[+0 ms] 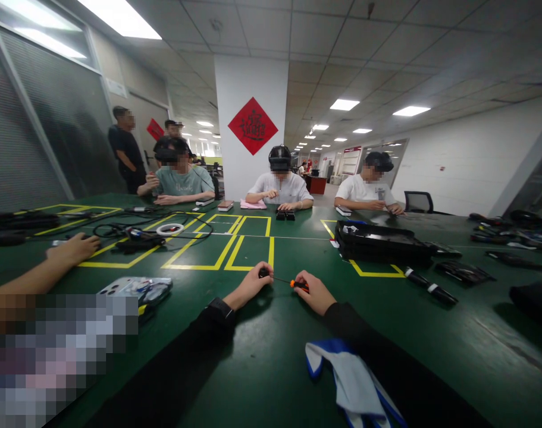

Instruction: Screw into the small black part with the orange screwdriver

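My right hand (314,292) is closed around the orange and black handle of a screwdriver (300,286). Its thin shaft points left, toward a small dark round piece (264,272) pinched in my left hand (249,286). Whether the tip touches that piece I cannot tell, and its kind is too small to make out. Both hands are just above the green table (253,380), close together in front of the yellow tape lines. A white and blue cloth (357,380) lies near my right forearm.
A black open case (382,241) stands right of centre, with dark tube-like items (431,286) nearer me. At left are black cables (132,238), a white tape roll (169,229) and a plastic-wrapped packet (137,288). Another person's arm (43,264) reaches in there. Several people sit opposite.
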A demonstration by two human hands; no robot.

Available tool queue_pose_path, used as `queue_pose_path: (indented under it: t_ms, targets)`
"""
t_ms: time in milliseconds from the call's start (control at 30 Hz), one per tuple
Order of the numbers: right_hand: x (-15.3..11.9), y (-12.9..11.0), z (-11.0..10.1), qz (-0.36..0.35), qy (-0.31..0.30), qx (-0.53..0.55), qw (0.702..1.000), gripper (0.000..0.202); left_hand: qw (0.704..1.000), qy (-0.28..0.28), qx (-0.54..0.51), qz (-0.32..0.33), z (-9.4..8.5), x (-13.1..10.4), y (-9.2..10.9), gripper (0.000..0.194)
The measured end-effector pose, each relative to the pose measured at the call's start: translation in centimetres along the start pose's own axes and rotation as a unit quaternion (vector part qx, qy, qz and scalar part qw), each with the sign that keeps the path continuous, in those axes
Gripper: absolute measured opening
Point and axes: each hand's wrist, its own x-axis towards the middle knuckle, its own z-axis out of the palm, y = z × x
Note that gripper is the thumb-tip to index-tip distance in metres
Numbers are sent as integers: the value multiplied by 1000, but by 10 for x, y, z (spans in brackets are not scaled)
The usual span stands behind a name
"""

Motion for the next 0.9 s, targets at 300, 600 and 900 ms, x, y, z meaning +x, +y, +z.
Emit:
queue_pose_path:
  t_ms: [300,600,900]
  targets:
    - [-1,5,-1,17,13,3,1000,12,991,22,-103,-87,2,-4,3,17]
    - [-2,-4,0,21,-10,-72,997,12,970,38,-226,-86,2,0,-6,20]
    - [-3,-11,1,8,-21,-99,995,14,989,-22,-141,-48,0,-3,6,20]
